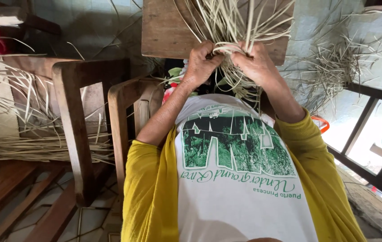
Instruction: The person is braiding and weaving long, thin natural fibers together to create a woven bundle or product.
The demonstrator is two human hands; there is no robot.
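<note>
I look down my own chest, in a white printed shirt with yellow sleeves. Both hands are raised in front of me, close together, on a bundle of pale dried straw strips (230,18). My left hand (200,62) pinches strips at the bundle's base with curled fingers. My right hand (256,62) grips the strips beside it, its fingers closed around them. The long strip ends fan out away from me over a wooden board (164,31).
A wooden chair (76,121) stands at my left, its armrest (123,112) by my elbow. More dried strips (34,148) lie on the chair seat and a loose pile (334,67) lies on the floor at right. A dark metal railing (379,134) runs at far right.
</note>
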